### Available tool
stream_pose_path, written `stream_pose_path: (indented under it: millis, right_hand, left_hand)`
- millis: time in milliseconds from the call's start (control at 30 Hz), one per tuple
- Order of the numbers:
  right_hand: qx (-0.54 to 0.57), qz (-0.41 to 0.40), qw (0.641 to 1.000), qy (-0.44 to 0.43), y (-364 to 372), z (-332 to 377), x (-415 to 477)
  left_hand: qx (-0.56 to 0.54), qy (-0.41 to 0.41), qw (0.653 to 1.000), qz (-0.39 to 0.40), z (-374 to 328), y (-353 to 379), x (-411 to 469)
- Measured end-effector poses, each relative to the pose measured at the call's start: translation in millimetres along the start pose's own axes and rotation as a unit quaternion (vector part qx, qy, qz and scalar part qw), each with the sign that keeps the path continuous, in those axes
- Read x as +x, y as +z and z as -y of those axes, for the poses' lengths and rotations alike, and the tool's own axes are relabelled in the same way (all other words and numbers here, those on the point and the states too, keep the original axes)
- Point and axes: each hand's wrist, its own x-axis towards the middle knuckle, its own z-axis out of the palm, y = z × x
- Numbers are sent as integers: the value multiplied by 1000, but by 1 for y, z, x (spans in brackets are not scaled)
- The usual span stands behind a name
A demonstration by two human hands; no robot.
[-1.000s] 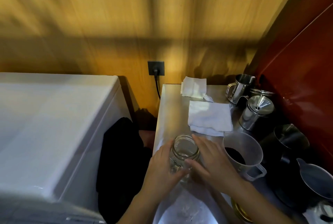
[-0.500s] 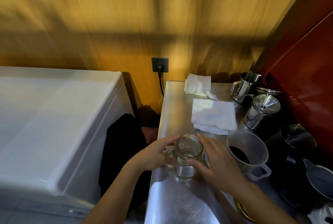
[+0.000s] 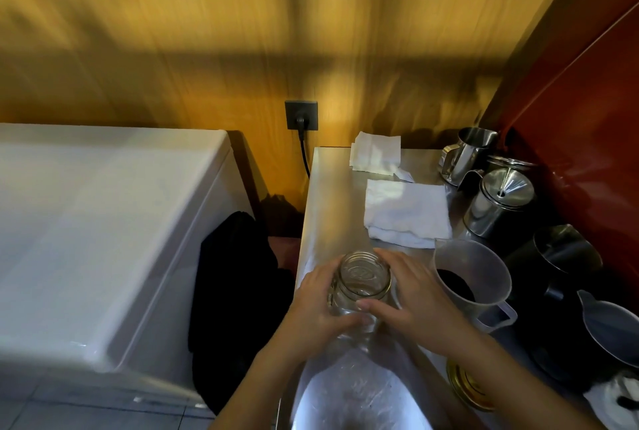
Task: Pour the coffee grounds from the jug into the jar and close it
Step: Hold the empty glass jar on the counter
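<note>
Jar (image 3: pixel 363 286): clear glass, open-mouthed, empty by the look of it; upright on the table (image 3: pixel 332 194), clasped between your two hands.
Left hand (image 3: pixel 316 305): wrapped round the jar's left side, grasping it.
Right hand (image 3: pixel 413 301): cupped on the jar's right side, thumb across the front, grasping it.
Jug (image 3: pixel 472 279): translucent plastic, dark coffee grounds at the bottom; just right of your right hand, untouched.
Lid (image 3: pixel 465 386): gold-toned, partly hidden under your right forearm.
Risk, spill: the jar mouth is narrow beside the jug's wide rim; a fast tip would likely scatter grounds on the table.
Risk, knock: your right wrist lies close to the jug; a careless reach could topple it.
Risk, edge: the jar stands near the table's left edge.
</note>
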Motion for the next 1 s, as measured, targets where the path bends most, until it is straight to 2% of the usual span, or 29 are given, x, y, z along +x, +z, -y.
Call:
stream_pose_path:
  millis: [100, 400, 600, 800, 1000]
  right_hand:
    - [0, 1, 1000, -4, -2, 2, 0]
    - [-2, 31, 1000, 0, -14, 0, -5]
    - [-38, -86, 995, -22, -40, 7, -18]
    - [-54, -186, 977, 92, -57, -12, -45]
    - [-31, -157, 965, 206, -51, -30, -71]
  left_hand:
    - [-16, -2, 1000, -25, 3, 4, 0]
    - [-38, -3, 999, -29, 9, 10, 2]
    - [-60, -2, 998, -32, 15, 15, 6]
    - [-89, -5, 996, -26, 20, 16, 9]
    - [-88, 5, 996, -16, 17, 15, 10]
